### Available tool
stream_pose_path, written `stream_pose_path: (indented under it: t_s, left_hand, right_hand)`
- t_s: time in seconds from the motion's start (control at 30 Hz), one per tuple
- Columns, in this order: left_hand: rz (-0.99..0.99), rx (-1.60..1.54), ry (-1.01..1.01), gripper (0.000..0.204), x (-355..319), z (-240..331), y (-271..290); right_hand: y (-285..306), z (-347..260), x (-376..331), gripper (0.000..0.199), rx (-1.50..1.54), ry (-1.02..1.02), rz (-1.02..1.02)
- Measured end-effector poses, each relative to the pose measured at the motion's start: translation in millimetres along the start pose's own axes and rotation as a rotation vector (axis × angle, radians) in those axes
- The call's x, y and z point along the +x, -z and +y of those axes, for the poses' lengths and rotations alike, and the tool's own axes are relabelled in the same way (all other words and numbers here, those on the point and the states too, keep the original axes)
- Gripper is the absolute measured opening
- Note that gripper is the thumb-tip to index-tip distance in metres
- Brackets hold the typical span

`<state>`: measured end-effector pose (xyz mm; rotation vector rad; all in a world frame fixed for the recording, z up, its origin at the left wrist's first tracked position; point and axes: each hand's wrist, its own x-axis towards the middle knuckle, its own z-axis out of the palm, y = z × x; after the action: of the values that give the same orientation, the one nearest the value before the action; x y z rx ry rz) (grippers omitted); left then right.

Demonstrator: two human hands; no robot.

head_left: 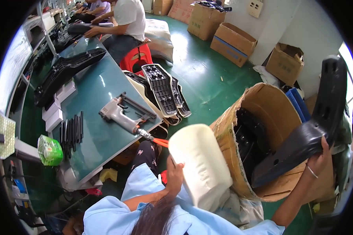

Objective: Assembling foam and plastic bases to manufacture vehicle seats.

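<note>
My left hand (175,177) grips the near left edge of a cream foam seat pad (200,160), which stands tilted above my lap. Out to the right, my right hand (320,157) is closed around the edge of a long black plastic seat base (302,143). The base's lower end reaches over the mouth of a large round-sided cardboard carton (223,143), where more black plastic parts (249,135) lie. On the green-topped table (102,150) rests a grey staple gun (121,115); its orange hose (161,141) passes behind the foam pad.
Black strips (71,133) and a long black seat base (70,72) lie on the table. Finished-looking seats (161,90) are stacked upside down beside it. Another person (127,21) works on a red stool (137,58). Cardboard boxes (233,45) line the wall.
</note>
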<state>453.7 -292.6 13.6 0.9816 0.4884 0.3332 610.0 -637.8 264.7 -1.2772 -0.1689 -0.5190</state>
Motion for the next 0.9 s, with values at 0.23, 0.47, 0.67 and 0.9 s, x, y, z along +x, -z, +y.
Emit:
stream_pose_path:
  t_s: [0.23, 0.47, 0.67, 0.9]
  left_hand:
    - [0.146, -0.438, -0.121, 0.049, 9.6, 127.7, 40.0]
    - [0.062, -0.582, -0.341, 0.053, 41.5, 162.9, 156.8]
    - [0.268, -0.463, -0.43, 0.051, 56.5, 146.7, 161.4]
    - [0.222, -0.583, -0.412, 0.051, 67.7, 135.2, 183.4]
  right_hand:
    - [-98.4, -73.8, -124.2, 0.046, -0.034, 0.197, -0.045]
    - [-215.4, 16.9, -237.1, 0.026, -0.558, 0.257, -0.861]
    - [-246.4, 128.2, -306.9, 0.013, -0.481, 0.459, -1.001]
    - [-255.8, 150.4, -349.3, 0.011, -0.563, 0.7, -1.203]
